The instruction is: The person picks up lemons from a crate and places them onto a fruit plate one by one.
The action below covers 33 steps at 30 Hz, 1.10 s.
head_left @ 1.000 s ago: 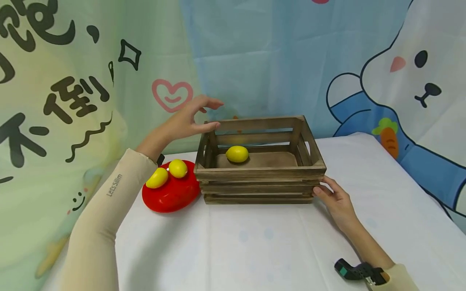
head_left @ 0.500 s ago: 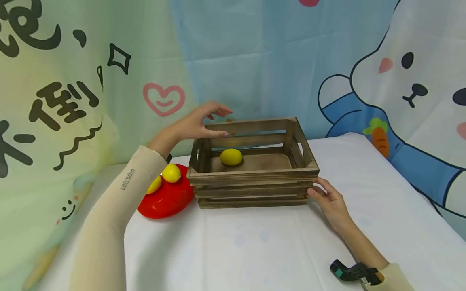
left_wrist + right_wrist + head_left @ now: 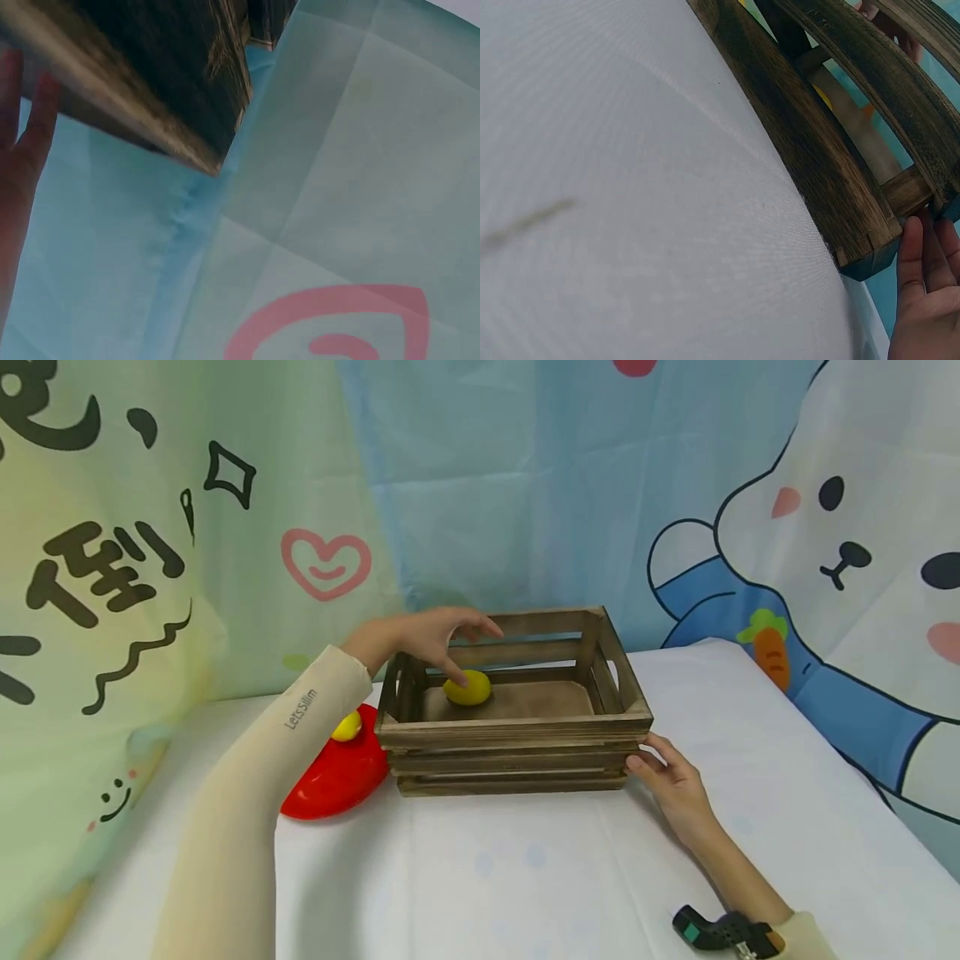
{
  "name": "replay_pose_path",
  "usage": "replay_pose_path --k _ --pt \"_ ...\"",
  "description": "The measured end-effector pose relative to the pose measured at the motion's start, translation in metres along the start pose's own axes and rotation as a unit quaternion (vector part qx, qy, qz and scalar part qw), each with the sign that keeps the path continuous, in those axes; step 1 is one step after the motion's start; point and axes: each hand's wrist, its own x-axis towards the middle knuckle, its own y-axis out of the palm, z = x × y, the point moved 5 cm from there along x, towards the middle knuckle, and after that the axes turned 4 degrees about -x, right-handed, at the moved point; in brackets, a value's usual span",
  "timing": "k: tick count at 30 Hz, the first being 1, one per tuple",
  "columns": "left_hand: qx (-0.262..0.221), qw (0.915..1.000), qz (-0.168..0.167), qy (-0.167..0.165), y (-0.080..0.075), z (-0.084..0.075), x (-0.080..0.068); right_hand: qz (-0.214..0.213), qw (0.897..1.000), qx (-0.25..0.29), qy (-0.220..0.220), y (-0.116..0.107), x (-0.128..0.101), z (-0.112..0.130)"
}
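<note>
A yellow lemon (image 3: 468, 688) lies inside the slatted wooden crate (image 3: 517, 735), towards its left end. My left hand (image 3: 435, 637) reaches in over the crate's left side, fingers and thumb spread apart. Its thumb overlaps the lemon in the head view; contact is unclear. In the left wrist view, some of its fingers (image 3: 37, 120) show beside the crate's rim. My right hand (image 3: 678, 797) holds the crate's lower front right corner, thumb at the front and fingers round the side. The right wrist view shows those fingertips (image 3: 911, 236) against the slat ends.
Left of the crate sits a red rounded dish (image 3: 337, 785) with a yellow lemon (image 3: 347, 727) on it, partly covered by my left sleeve. A white cloth (image 3: 480, 877) covers the table. A printed curtain (image 3: 480, 510) hangs close behind the crate.
My left hand has moved right and down, from above the crate's left edge to the lemon inside. The right hand stays at the corner. The sleeve now hides the dish's other lemon.
</note>
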Motion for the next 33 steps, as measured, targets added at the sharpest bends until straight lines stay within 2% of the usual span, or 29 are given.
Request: replay_pose_path --k 4,13,22,28,33 --pt "-0.004 0.9998 0.019 -0.002 0.004 0.006 0.006 -0.001 1.000 -0.004 0.013 0.001 0.000 0.001" --pt "0.005 0.9979 0.049 -0.043 0.012 0.024 0.016 0.004 1.000 -0.009 0.007 0.003 -0.004 0.000" --pt "-0.009 0.9951 0.076 -0.062 0.018 0.041 0.016 0.015 1.000 -0.004 -0.018 0.008 0.001 0.005" --pt "-0.004 0.9938 0.088 -0.068 0.021 0.047 0.015 0.012 1.000 -0.008 -0.018 0.009 0.002 0.006" --pt "0.019 0.9875 0.124 -0.095 0.028 0.053 0.016 0.003 1.000 -0.016 -0.010 0.008 0.000 0.005"
